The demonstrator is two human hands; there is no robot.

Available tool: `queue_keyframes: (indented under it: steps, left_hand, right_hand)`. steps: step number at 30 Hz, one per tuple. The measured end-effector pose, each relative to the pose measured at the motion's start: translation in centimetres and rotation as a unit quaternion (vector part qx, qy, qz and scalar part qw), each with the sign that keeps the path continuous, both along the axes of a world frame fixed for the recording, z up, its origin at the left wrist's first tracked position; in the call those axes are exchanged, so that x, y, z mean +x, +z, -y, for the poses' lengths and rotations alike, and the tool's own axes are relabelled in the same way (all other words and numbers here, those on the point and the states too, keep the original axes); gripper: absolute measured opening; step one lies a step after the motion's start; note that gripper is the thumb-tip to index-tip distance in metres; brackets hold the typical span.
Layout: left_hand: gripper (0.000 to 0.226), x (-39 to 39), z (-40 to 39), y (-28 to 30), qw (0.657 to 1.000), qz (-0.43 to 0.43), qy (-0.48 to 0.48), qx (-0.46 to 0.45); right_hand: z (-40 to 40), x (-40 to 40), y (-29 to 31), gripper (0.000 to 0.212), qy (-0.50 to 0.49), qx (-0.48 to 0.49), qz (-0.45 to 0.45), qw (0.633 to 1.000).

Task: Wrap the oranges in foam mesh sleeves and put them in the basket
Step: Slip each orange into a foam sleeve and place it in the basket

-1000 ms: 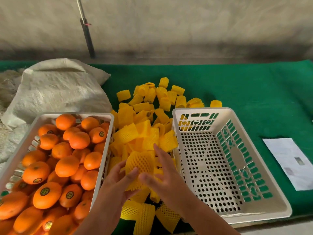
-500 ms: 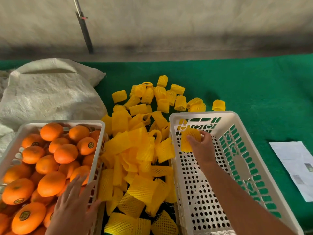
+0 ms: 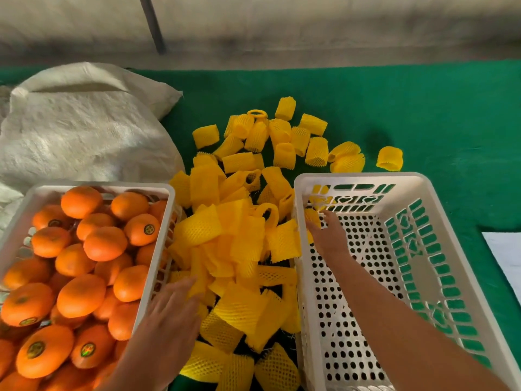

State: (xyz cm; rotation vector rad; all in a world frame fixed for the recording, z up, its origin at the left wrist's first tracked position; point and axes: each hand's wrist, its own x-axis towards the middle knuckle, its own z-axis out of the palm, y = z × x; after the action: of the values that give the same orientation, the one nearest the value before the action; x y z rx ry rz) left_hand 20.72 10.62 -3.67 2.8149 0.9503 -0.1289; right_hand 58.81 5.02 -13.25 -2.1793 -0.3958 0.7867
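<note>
since half a second before, the left hand (image 3: 172, 309) had slid off the oranges and across the crate rim toward the sleeve pile, while the right hand (image 3: 327, 235) had sunk deeper into the far left corner of the white perforated plastic basket (image 3: 439, 277).

the right fingers (image 3: 328, 218) lay over a yellow foam mesh-wrapped orange (image 3: 313, 218) in that corner, just inside the basket's left wall; whether they gripped it or had let go could not be told. the left fingers (image 3: 186, 289) were spread and relaxed, holding nothing, touching the near edge of the loose yellow foam mesh sleeves (image 3: 234, 235) heaped just left of the basket. bare oranges (image 3: 81, 294) filled the white plastic crate (image 3: 158, 249) further left of the basket, beyond the heap.

to do this step well, the wrapped fruit should probably be seated snug against the corner so later ones pack in rows, and released only once it rested on the floor. the left hand would do best to pick a single open sleeve.

the wrapped orange was mostly hidden by the right hand. both forearms ran out of frame, and a white paper (image 3: 504, 263) right of the basket was cut off.
</note>
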Motion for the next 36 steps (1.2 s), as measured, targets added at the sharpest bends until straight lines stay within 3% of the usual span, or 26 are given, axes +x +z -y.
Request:
queue_keyframes:
  steps: [3,5,7,10,15,19,23,29,32,36]
  left_hand:
    - [0.044,6.2,-0.2,0.5,0.997,0.054,-0.049,-0.027]
    - [0.032,10.3,-0.2,-0.3,0.991,0.057,-0.048,-0.111]
    - [0.028,13.8,0.1,-1.7,0.987,0.066,-0.097,-0.109]
    - [0.042,17.3,0.3,-3.8,0.985,-0.033,-0.064,-0.157]
    - [0.068,18.9,0.4,-6.3,0.984,-0.037,-0.048,-0.17]
    - [0.065,16.6,1.3,-5.5,0.982,0.066,0.007,-0.179]
    - [0.055,10.8,2.3,-2.3,0.962,0.167,-0.004,-0.216]
    - [0.056,3.1,3.6,2.1,0.953,0.218,-0.003,-0.211]
    - [0.055,0.6,4.5,3.0,0.945,0.25,0.015,-0.212]
    - [0.026,-1.5,6.0,3.7,0.943,0.274,0.051,-0.181]
  right_hand:
    - [2.7,-1.7,2.7,0.053,0.004,0.036,0.023,0.999]
    - [4.9,-3.7,5.0,0.044,0.011,0.067,0.028,0.997]
    - [7.0,-5.8,7.3,0.036,0.019,0.086,0.034,0.996]
    - [9.6,-8.9,9.8,0.029,0.03,0.111,0.04,0.993]
    - [12.0,-12.1,11.7,0.026,0.043,0.121,0.065,0.99]
    - [11.7,-13.2,12.6,0.025,0.059,0.13,0.088,0.986]
    - [9.6,-14.0,13.7,0.024,0.094,0.153,0.113,0.977]
    - [6.4,-17.4,15.1,0.023,0.227,0.149,0.111,0.956]
    - [5.5,-19.5,15.3,0.016,0.247,0.163,0.099,0.95]
    - [5.0,-21.5,15.7,0.008,0.233,0.168,0.163,0.944]
